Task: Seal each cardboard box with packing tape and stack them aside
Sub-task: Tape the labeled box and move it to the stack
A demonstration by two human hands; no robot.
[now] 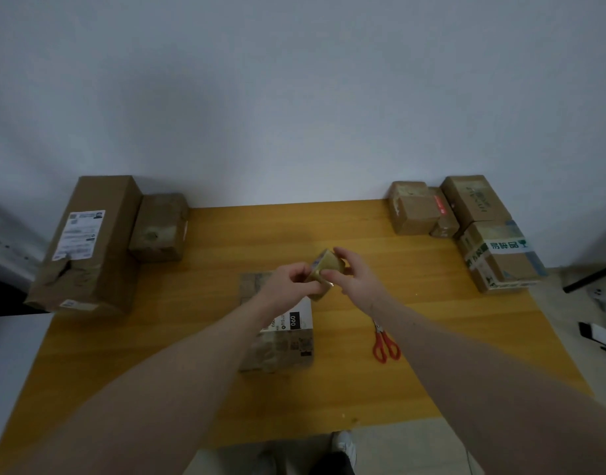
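Observation:
A roll of brownish packing tape [325,274] is held up above the middle of the wooden table [226,234]. My right hand [354,274] grips the roll from the right. My left hand [293,281] pinches at the roll's left edge with thumb and fingers. Below my hands a small cardboard box [281,344] with a white label lies on the table, partly hidden by my left forearm. Red-handled scissors [385,344] lie to the right of that box.
At the back left stand a tall cardboard box [89,241] with a shipping label and a smaller box [159,228]. Several boxes [466,217] are grouped at the back right, one with green print [500,258]. A white wall rises behind the table.

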